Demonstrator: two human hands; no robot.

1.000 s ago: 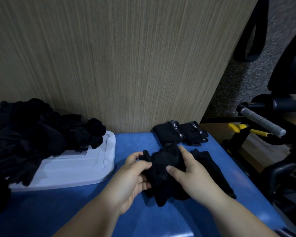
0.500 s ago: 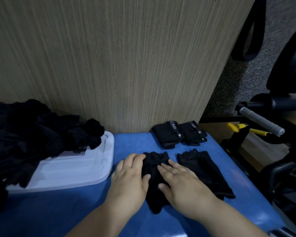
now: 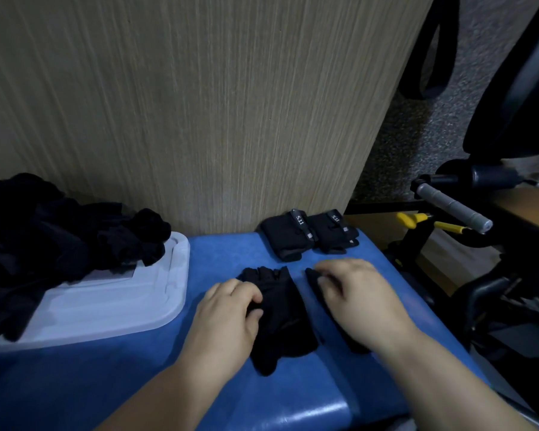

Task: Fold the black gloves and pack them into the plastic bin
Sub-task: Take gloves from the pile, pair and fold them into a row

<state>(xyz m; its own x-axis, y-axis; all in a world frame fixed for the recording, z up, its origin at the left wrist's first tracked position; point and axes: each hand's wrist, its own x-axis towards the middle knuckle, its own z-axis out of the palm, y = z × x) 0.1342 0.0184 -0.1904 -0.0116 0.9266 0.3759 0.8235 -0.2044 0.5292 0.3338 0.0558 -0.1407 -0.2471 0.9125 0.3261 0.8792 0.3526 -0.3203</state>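
Observation:
Two black gloves lie side by side on the blue padded bench [image 3: 231, 396]. My left hand [image 3: 227, 318] pinches the left edge of the left glove [image 3: 282, 321] between thumb and bent fingers. My right hand [image 3: 355, 300] lies on top of the right glove [image 3: 310, 275] and covers most of it; this hand is blurred. A folded pair of black gloves [image 3: 293, 239] with white-lettered straps sits at the bench's far edge. The white plastic bin piece [image 3: 122, 303] lies flat at the left, with a heap of loose black gloves [image 3: 44, 241] on it.
A wood-grain panel [image 3: 199, 104] rises directly behind the bench. Black exercise equipment with a grey handle [image 3: 451, 209] and yellow parts [image 3: 414, 219] stands close on the right. The bench's right edge drops off beside my right arm.
The bunched glove I held up in both hands now lies spread on the bench. My right hand has moved right, from the left glove onto the right one.

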